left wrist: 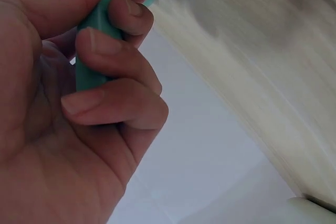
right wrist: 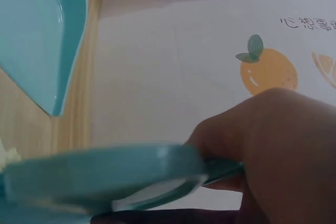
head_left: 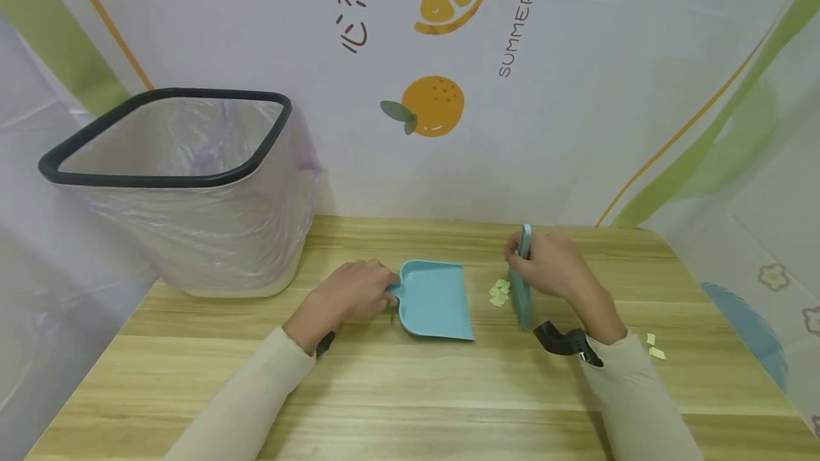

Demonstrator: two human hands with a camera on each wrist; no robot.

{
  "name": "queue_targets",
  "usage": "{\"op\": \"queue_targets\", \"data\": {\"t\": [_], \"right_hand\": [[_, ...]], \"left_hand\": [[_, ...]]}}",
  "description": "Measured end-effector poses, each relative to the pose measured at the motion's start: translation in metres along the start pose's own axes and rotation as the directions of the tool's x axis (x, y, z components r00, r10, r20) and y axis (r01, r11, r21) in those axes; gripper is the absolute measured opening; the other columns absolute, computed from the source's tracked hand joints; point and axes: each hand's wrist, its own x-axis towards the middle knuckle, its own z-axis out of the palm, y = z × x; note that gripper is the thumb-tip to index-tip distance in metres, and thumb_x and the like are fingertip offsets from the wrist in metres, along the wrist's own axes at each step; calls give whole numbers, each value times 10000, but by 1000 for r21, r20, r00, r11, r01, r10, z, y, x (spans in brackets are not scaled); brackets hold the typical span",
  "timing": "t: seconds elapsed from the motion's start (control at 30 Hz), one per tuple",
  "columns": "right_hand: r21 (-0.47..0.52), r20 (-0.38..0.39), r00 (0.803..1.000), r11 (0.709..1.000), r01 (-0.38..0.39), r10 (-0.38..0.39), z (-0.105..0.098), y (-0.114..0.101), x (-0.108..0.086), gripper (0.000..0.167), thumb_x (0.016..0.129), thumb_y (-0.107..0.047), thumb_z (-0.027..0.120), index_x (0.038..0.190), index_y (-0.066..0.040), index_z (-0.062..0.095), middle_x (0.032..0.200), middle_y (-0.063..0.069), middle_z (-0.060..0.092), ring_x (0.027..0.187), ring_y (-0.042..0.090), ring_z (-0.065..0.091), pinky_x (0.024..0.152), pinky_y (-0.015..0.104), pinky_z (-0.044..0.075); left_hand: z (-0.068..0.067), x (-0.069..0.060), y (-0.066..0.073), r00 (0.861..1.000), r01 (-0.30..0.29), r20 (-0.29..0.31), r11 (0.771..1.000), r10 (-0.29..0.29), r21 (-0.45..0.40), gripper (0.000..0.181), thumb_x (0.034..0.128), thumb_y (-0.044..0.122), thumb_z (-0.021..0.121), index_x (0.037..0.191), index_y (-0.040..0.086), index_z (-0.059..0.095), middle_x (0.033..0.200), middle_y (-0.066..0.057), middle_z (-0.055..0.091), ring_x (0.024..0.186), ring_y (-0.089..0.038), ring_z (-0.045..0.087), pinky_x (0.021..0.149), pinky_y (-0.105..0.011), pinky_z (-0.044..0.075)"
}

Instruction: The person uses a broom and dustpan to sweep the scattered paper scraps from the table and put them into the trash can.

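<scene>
A blue dustpan (head_left: 435,301) lies on the wooden table, its straight edge facing right. My left hand (head_left: 352,292) grips its handle; in the left wrist view the fingers of my left hand (left wrist: 115,72) curl round the green-blue handle (left wrist: 93,59). A small pile of pale yellow scraps (head_left: 500,292) sits between the dustpan and a blue brush (head_left: 522,297). My right hand (head_left: 551,262) holds the brush upright on its edge, just right of the pile. The right wrist view shows the brush (right wrist: 105,174) close up, with the dustpan (right wrist: 37,30) beyond.
A bin (head_left: 224,233) with a black rim and a clear liner stands at the left back. Two pale scraps (head_left: 656,353) lie on the table (head_left: 448,404) right of my right wrist. Behind hangs a white cloth (head_left: 544,148) with printed oranges.
</scene>
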Motion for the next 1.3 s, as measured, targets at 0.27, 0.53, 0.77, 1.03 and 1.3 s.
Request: {"op": "queue_targets", "data": {"t": [0.27,0.53,0.77,1.03,1.3], "right_hand": [[82,-32,999,997,0,2,10,-9,5,243,1063,-225,572,1066,-82,769,910,0,767,825,210,716,768,467,575],[80,-19,997,995,-66,68,8,-12,1,247,1048,-192,541,1064,-35,732,658,-47,553,673,182,547,691,398,493],[76,-58,997,996,-54,59,15,-15,6,251,1024,-207,535,1031,-54,734,632,-65,557,662,176,538,695,383,484],[148,-111,994,988,40,-23,25,-17,11,242,1025,-203,575,1041,-55,766,800,-16,732,672,156,596,672,372,511],[211,-125,985,967,140,-116,32,-24,13,194,1025,-182,594,1020,-91,765,855,-9,749,609,104,509,581,322,418]], "left_hand": [[2,1,-2,1000,6,5,1000,-6,2,141,1076,225,734,1120,95,765,873,-5,600,790,-214,573,707,-393,471],[3,0,-3,1000,1,0,1000,-1,-12,133,1074,227,736,1103,99,758,848,-6,588,774,-199,553,696,-382,461],[3,1,-4,1000,-8,-5,1000,8,-17,109,1068,217,743,1065,108,743,822,-11,572,758,-196,539,689,-375,453],[0,1,-3,1000,-6,-1,1000,5,-21,112,1065,215,748,1030,113,717,806,-12,545,765,-196,542,695,-375,457],[2,0,-4,1000,-2,-5,1000,2,-23,117,1062,219,749,1018,118,710,790,-3,521,755,-192,532,685,-372,452]]}}
